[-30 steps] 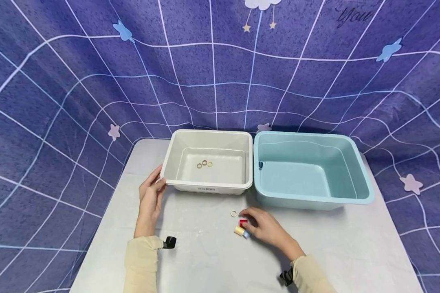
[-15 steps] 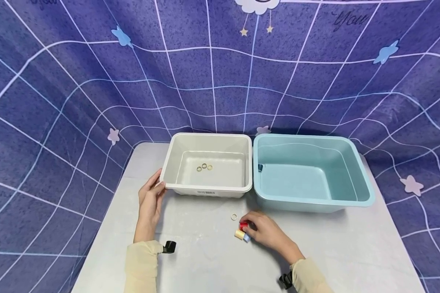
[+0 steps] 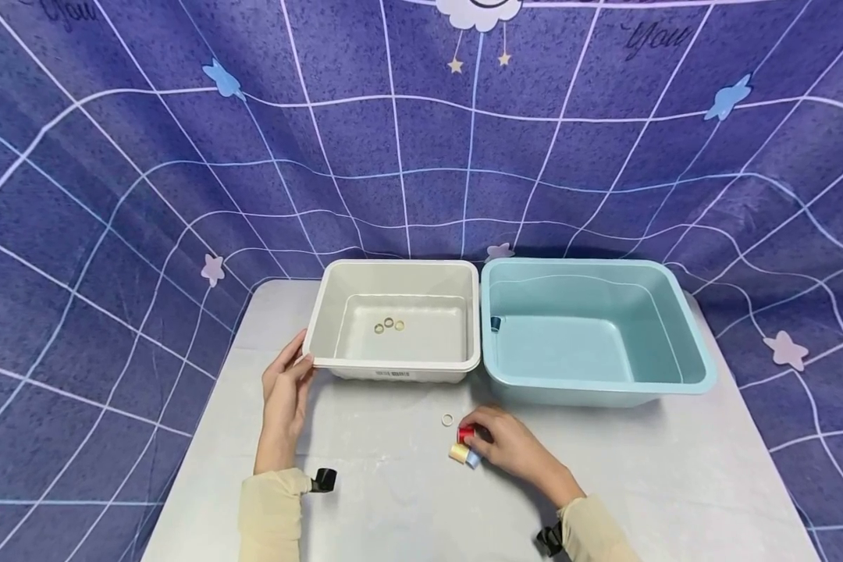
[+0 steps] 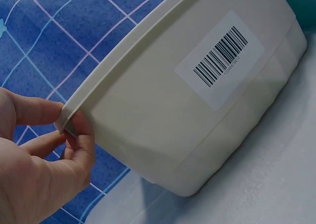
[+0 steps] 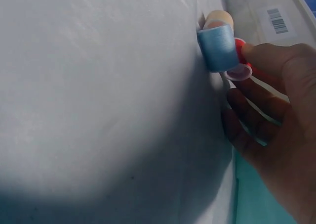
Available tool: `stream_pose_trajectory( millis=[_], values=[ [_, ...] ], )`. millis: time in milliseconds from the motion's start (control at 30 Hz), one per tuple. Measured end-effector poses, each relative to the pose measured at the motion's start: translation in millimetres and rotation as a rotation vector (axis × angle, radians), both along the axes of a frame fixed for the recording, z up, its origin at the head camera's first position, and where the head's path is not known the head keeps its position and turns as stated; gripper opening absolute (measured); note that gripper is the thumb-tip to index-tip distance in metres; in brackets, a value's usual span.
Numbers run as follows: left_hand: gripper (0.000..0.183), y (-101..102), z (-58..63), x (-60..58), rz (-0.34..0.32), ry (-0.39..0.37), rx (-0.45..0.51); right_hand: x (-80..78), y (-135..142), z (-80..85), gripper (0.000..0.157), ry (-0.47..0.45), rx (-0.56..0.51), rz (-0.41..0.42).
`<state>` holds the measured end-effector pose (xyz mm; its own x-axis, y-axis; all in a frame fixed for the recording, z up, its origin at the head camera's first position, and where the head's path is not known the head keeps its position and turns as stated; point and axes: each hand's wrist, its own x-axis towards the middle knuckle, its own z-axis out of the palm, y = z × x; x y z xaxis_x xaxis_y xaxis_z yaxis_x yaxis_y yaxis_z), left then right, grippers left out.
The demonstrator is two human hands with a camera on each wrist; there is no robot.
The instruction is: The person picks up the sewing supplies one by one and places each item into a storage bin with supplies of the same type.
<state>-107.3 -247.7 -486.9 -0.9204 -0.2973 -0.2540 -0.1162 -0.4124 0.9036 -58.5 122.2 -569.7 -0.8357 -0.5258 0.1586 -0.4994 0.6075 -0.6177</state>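
White bin (image 3: pixel 421 365) stands on the table (image 3: pixel 379 499). I note remotely: left hand (image 3: pixel 284 398) closed on its near-left rim; right hand (image 3: pixel 511 446), mostly closed, pinches the red spool (image 3: pixel 465 435) just beside the yellow spool (image 3: pixel 458 453) and blue spool (image 3: pixel 473 459).

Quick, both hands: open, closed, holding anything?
Left hand: closed, holding the white tub by its rim.
Right hand: closed, thumb and fingers pinching the red spool.
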Motion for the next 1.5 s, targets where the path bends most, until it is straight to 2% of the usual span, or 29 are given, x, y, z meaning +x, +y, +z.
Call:
stream_pose_trajectory(
  millis=[400,667,1133,1300,1500],
  values=[
    [0.051,1,1.4,-0.7,-0.002,0.011,0.007,1.1,1,14.6,0.021,-0.001,-0.085,0.004],
    [0.052,1,-0.5,-1.1,-0.002,0.020,0.021,4.6,1,41.0,0.022,0.091,-0.191,0.076],
    [0.051,1,-0.8,-1.4,-0.006,0.039,0.020,4.6,1,92.6,0.025,0.189,-0.321,0.202],
    [0.051,0,-1.0,-1.6,0.001,0.031,0.023,0.5,4,108.4,0.027,0.223,-0.331,0.217],
    [0.051,0,-0.7,-1.8,-0.003,0.037,0.029,-4.3,9,119.1,0.029,0.263,-0.339,0.211]
  ],
)
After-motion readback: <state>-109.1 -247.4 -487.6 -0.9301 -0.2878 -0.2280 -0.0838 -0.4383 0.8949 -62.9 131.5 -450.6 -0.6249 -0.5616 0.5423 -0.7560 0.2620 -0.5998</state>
